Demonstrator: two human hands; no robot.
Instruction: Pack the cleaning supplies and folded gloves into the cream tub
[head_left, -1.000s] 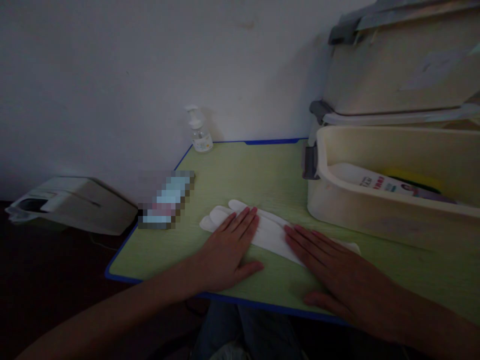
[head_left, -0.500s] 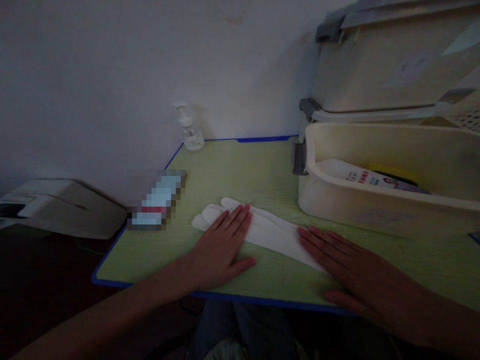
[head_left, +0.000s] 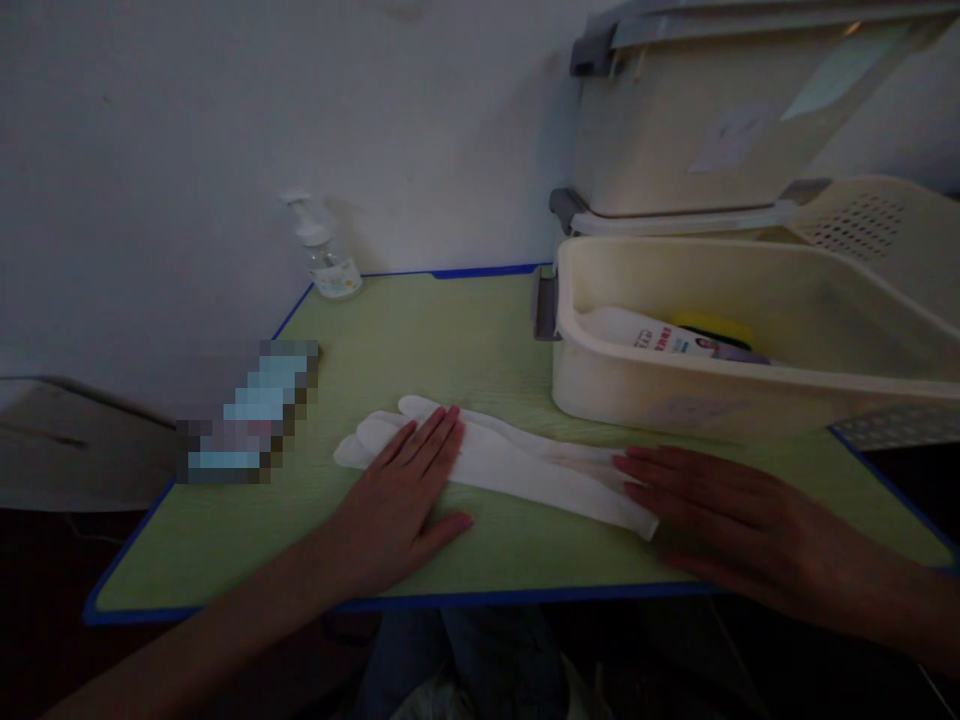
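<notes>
Long white socks [head_left: 517, 467], laid flat in overlapping layers, lie across the green tabletop [head_left: 450, 340]; their rounded ends are at the left and a straight edge is at the right. My left hand [head_left: 401, 490] rests palm down over the left part, its fingers stretched out and its thumb apart. At the opposite end, my right hand [head_left: 742, 520] lies flat, with its fingertips touching the right edge of the cloth. Its fingers are straight, and neither hand grips anything. The part of the socks beneath my left fingers is hidden.
An uncovered cream bin [head_left: 645, 395] holds a white bottle [head_left: 637, 330] and a yellow sponge [head_left: 712, 328]. More bins [head_left: 675, 150] stand behind. A pump bottle [head_left: 330, 262] is near the wall. A pixelated phone-like object [head_left: 255, 410] lies left. The table has a blue edge [head_left: 525, 597].
The view has shifted right. My right hand has slid outward along the cloth to its right end, uncovering more of it. My left hand stays on the same part.
</notes>
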